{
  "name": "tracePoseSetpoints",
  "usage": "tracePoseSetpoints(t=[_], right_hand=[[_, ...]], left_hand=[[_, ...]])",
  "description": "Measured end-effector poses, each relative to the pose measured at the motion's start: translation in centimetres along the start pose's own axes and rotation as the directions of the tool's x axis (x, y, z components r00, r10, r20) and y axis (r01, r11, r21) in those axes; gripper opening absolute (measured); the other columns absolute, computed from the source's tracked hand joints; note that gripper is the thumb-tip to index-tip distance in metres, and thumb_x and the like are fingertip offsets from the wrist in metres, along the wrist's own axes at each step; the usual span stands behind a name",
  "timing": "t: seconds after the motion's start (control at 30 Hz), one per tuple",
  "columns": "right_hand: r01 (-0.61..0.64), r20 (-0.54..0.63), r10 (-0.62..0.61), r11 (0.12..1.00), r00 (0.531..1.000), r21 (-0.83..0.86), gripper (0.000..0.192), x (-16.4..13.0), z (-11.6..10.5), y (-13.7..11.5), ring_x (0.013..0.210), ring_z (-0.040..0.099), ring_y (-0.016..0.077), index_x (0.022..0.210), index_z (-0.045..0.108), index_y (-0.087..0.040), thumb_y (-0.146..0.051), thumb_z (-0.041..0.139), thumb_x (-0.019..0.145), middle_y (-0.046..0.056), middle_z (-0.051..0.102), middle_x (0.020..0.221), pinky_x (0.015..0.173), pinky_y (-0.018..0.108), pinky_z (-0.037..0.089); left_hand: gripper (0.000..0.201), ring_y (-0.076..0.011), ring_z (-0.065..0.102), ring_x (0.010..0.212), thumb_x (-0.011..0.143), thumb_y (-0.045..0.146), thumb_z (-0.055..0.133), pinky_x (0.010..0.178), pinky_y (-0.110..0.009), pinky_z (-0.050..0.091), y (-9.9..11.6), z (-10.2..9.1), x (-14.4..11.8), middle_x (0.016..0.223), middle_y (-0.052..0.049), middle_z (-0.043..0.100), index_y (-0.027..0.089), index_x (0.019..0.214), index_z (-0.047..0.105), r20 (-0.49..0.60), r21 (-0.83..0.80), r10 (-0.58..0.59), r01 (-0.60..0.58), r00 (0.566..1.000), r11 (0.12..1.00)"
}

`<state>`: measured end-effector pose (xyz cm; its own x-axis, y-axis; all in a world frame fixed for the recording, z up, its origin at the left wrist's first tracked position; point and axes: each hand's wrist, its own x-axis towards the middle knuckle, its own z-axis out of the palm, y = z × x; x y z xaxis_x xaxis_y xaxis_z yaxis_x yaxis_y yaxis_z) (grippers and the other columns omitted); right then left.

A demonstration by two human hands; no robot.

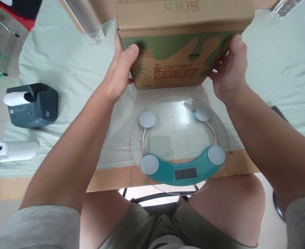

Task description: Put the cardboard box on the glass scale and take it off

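Note:
A brown cardboard box (pixel 178 58) with green print and the word COCONUT is held between my two hands, beyond the scale. My left hand (pixel 120 69) grips its left side, thumb on the front face. On the opposite side, my right hand (pixel 231 67) has its thumb near the front right edge and its fingers partly hidden at the lower side. Whether the box touches the cloth I cannot tell. Nearer to me lies a round glass bathroom scale (pixel 178 138), with a teal display strip and round silver pads, its front edge jutting past the table edge.
A dark label printer (pixel 33 107) and a white paper roll (pixel 17 151) sit at the left on the pale green cloth (pixel 72 65). A clear plastic-looking cylinder (pixel 86 20) lies left of the box. Another clear object (pixel 284 8) is at the top right.

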<state>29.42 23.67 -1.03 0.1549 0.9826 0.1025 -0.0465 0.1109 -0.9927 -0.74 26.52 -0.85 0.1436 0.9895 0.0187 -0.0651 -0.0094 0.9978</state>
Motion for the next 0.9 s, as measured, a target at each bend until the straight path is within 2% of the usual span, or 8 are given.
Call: tracePoseSetpoints(t=[0.17, 0.3, 0.5, 0.6, 0.67, 0.73, 0.8, 0.9], right_hand=[[-0.012, 0.007, 0.012, 1.000, 1.000, 0.006, 0.055, 0.2, -0.5, 1.0, 0.133, 0.054, 0.0231, 0.121, 0.053, -0.038, -0.070, 0.062, 0.077, -0.008, 0.059, 0.151, 0.096, 0.038, 0.054], [-0.008, 0.025, 0.009, 1.000, 1.000, -0.017, 0.047, 0.4, -0.8, 1.0, 0.133, 0.056, 0.0244, 0.121, 0.055, -0.042, -0.060, 0.064, 0.078, -0.012, 0.062, 0.147, 0.104, 0.044, 0.054], [-0.036, 0.095, 0.041, 0.998, 0.995, -0.055, 0.060, -1.5, -2.1, 0.1, 0.149, 0.046, 0.0222, 0.131, 0.053, -0.050, -0.074, 0.064, 0.077, -0.014, 0.057, 0.153, 0.126, 0.044, 0.039], [0.010, -0.056, -0.009, 1.000, 0.998, 0.018, 0.056, -5.6, -3.0, -1.1, 0.140, 0.055, 0.0251, 0.123, 0.057, -0.041, -0.079, 0.051, 0.081, -0.001, 0.065, 0.136, 0.114, 0.048, 0.048], [0.072, -0.265, -0.043, 0.993, 0.963, 0.099, 0.046, -9.5, -3.7, -2.0, 0.098, 0.068, 0.0225, 0.094, 0.060, -0.030, -0.073, 0.046, 0.085, 0.005, 0.064, 0.095, 0.082, 0.040, 0.057], [0.119, -0.431, -0.028, 0.975, 0.902, 0.187, 0.046, -13.7, -4.4, -2.7, 0.052, 0.039, 0.0130, 0.063, 0.040, -0.022, -0.063, 0.052, 0.082, -0.001, 0.032, 0.060, 0.050, 0.030, 0.038], [0.113, -0.490, -0.009, 0.977, 0.871, 0.182, 0.056, -17.4, -5.2, -2.8, 0.045, 0.012, 0.0095, 0.054, 0.017, -0.020, -0.051, 0.058, 0.078, -0.004, 0.008, 0.053, 0.043, 0.029, 0.014], [0.032, -0.556, 0.087, 0.979, 0.826, 0.201, 0.056, -20.9, -6.2, -1.9, 0.045, 0.004, 0.0094, 0.052, 0.010, -0.020, -0.040, 0.058, 0.072, -0.003, 0.000, 0.051, 0.043, 0.030, 0.005]], left_hand=[[0.056, -0.0339, 0.066, 0.119, 0.075, 0.075, 0.079, 0.095, -0.050, 0.063, -1.0, -0.4, 0.7, 0.107, -0.007, 0.072, 0.033, 0.110, 0.069, 0.024, 0.089, 0.026, -0.028, 0.999, 0.996], [0.060, -0.0370, 0.062, 0.131, 0.075, 0.072, 0.078, 0.104, -0.056, 0.058, -1.5, -0.9, 1.6, 0.117, -0.006, 0.073, 0.040, 0.125, 0.066, 0.051, 0.099, -0.001, -0.004, 0.999, 0.995], [0.060, -0.0316, 0.052, 0.143, 0.079, 0.066, 0.077, 0.116, -0.055, 0.046, -0.5, -1.6, 0.1, 0.143, 0.001, 0.066, 0.043, 0.131, 0.061, 0.054, 0.108, 0.015, -0.020, 0.998, 0.994], [0.044, -0.0281, 0.060, 0.130, 0.083, 0.062, 0.075, 0.107, -0.045, 0.050, 0.8, -2.2, -3.3, 0.126, -0.005, 0.070, 0.033, 0.116, 0.068, -0.024, 0.098, 0.040, -0.038, 0.999, 0.994], [0.031, -0.0222, 0.067, 0.102, 0.087, 0.054, 0.072, 0.087, -0.035, 0.053, 1.9, -2.4, -6.9, 0.099, -0.007, 0.070, 0.023, 0.091, 0.070, -0.121, 0.121, 0.090, -0.075, 0.989, 0.990], [0.036, -0.0136, 0.054, 0.068, 0.085, 0.041, 0.072, 0.061, -0.027, 0.042, 2.8, -2.5, -11.1, 0.068, -0.003, 0.054, 0.018, 0.061, 0.056, -0.203, 0.129, 0.163, -0.139, 0.965, 0.982], [0.054, -0.0081, 0.029, 0.049, 0.077, 0.031, 0.074, 0.049, -0.025, 0.023, 3.0, -2.4, -15.3, 0.050, 0.003, 0.026, 0.019, 0.046, 0.032, -0.291, 0.081, 0.201, -0.185, 0.935, 0.979], [0.067, -0.0041, 0.009, 0.046, 0.064, 0.029, 0.075, 0.047, -0.023, 0.010, 2.0, -2.4, -20.2, 0.049, 0.007, 0.004, 0.019, 0.046, 0.011, -0.418, -0.030, 0.132, -0.159, 0.899, 0.987]])
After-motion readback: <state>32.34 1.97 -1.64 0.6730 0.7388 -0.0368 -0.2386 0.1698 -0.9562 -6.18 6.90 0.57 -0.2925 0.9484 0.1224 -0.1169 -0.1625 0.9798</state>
